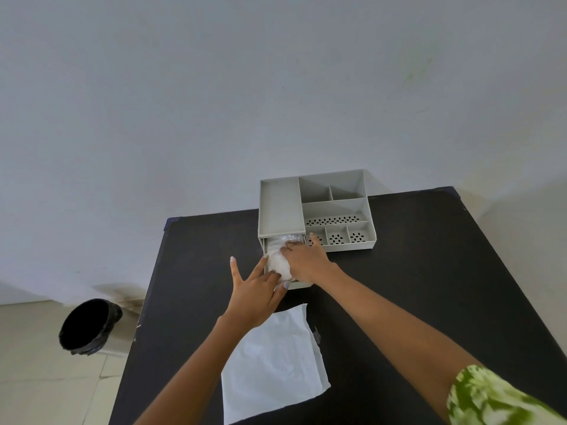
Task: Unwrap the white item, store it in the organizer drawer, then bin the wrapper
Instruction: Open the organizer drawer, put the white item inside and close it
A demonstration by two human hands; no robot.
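Note:
A grey organizer [280, 207] stands at the far middle of the black table [399, 286]. Its lower drawer [302, 285] is pulled out toward me. A white item [277, 262] lies in that drawer. My right hand [305, 260] rests on top of the item, fingers curled over its far end. My left hand [256, 294] touches the item's near left side with fingers spread. The white wrapper [273, 366] lies flat and unfolded on the table in front of the drawer, below my left wrist.
A bin with a black liner [89, 326] stands on the floor left of the table. The organizer's top has several open compartments [334, 210], some with perforated bottoms. A pale wall rises behind the table.

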